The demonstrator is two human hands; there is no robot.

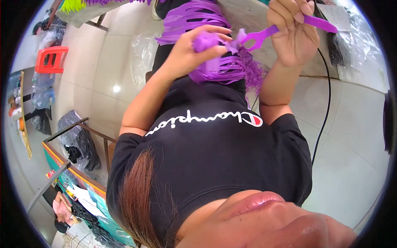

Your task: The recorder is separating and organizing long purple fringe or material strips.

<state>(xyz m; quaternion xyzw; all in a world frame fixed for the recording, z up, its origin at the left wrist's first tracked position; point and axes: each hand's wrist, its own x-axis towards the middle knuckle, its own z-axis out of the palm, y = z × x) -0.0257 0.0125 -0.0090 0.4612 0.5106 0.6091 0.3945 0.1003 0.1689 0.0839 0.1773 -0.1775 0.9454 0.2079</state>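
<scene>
My left hand (200, 47) curls around a bunched purple strip (206, 40) of thin, soft-looking material. At the upper right, my right hand (292, 31) is closed around a flat purple strap (320, 24), whose free end sticks out to the right. Toward my left hand, the strap's other end splits into a slotted loop, and frilly purple stuff meets it there. Slit purple sheets (194, 18) lie across my thighs. Below the loop hangs a ruffled purple fringe (253, 74). The fingertips of my left hand partly cover the place where strip and loop meet.
A red stool (51, 60) stands on the tiled floor at left. Clear plastic (144, 58) lies beside my leg. A black cable (329, 95) runs down the right. Lower left are a table with an orange edge (84, 175) and another person (63, 208). Lime-green fringe (72, 5) shows at top left.
</scene>
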